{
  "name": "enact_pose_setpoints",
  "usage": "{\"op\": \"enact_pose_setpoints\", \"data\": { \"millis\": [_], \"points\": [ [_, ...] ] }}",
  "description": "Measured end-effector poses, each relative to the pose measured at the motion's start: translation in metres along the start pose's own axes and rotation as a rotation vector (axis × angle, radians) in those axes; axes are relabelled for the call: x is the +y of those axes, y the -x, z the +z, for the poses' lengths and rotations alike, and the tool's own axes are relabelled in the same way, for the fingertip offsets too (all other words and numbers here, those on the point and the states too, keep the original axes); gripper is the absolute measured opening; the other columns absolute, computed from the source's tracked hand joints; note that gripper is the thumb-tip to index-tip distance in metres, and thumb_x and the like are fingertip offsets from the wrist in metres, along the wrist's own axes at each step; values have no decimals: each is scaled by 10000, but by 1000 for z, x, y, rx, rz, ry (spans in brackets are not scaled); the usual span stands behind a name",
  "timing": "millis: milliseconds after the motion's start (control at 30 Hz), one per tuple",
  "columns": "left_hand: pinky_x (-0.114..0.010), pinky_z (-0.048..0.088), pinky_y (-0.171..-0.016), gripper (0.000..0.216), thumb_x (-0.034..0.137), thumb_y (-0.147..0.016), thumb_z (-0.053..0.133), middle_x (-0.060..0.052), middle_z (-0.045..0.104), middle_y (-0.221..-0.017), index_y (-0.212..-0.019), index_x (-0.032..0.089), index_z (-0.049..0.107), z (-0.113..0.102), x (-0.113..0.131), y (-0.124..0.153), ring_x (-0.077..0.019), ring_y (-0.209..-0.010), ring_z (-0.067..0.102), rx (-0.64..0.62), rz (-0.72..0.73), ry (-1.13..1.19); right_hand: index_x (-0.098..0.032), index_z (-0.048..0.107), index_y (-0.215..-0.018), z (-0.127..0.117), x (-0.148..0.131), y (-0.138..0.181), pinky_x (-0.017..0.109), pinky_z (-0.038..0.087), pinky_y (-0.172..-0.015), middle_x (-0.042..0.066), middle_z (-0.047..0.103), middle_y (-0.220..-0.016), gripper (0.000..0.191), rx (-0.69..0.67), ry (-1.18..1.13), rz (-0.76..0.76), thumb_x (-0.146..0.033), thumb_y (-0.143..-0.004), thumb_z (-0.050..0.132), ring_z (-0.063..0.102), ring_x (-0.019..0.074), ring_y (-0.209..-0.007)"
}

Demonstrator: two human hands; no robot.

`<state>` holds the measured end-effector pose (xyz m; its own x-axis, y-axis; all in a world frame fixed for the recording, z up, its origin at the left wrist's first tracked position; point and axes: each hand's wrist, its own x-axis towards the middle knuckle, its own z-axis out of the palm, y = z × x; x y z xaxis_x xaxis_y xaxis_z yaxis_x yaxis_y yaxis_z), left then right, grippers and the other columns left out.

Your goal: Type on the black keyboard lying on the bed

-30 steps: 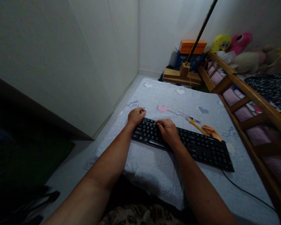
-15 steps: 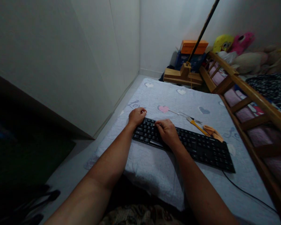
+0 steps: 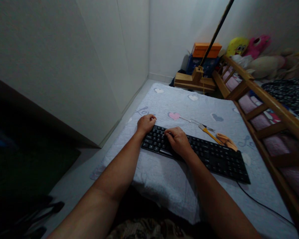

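A black keyboard point(image 3: 220, 162) lies at a slant on the cloth-covered surface, its cable running off to the lower right. At its far left corner rests my left hand point(image 3: 146, 123), fingers curled against the edge. My right hand point(image 3: 178, 140) is over the left-hand keys, thumb and fingers pinched together close to the key tops. Whatever small thing is in that pinch is too dark and small to make out. Beyond the keyboard lie a flat brush with a yellow handle point(image 3: 210, 134), a thin metal tool point(image 3: 184, 119) and a folded orange-brown cloth point(image 3: 226, 141).
The grey-blue cloth point(image 3: 204, 108) carries a heart pattern. A wooden bed rail point(image 3: 266, 93) runs along the right, with plush toys behind it. A wooden stand point(image 3: 195, 79) with a dark pole and an orange box point(image 3: 206, 49) are at the back. A pale cabinet point(image 3: 94, 66) stands left.
Hardly anything differs. My right hand's fingertips have shifted very slightly over the keys; my left hand and the keyboard stay in place.
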<state>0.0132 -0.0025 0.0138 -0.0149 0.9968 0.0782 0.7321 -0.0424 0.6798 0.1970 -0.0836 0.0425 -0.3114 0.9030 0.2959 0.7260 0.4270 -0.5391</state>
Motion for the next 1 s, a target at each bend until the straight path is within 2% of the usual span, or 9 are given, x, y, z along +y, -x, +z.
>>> {"op": "enact_pose_setpoints", "data": {
  "millis": [300,600,1000],
  "points": [
    [-248,419,-672,265,297,-821,516,-28,713,-843,-934,197,733,-1,2,1,-157,-763,608,-1,5,9,-200,725,-898,-6,-2,-16,357,438,-812,78,724,-892,178,-82,106,57,-179,-880,550,598,234,-877],
    [-246,396,-642,262,302,-820,511,-24,709,-823,-916,199,732,-1,0,0,-152,-742,600,4,15,12,-211,716,-896,3,4,-10,349,430,-833,62,725,-912,177,35,58,95,-172,-884,544,595,234,-904],
    [-245,410,-663,259,292,-821,520,-23,715,-833,-934,202,735,-1,1,1,-153,-754,606,5,7,-6,-218,704,-880,9,7,-10,360,434,-846,61,721,-909,185,96,-6,58,-161,-877,528,591,231,-903]
  ]
}}
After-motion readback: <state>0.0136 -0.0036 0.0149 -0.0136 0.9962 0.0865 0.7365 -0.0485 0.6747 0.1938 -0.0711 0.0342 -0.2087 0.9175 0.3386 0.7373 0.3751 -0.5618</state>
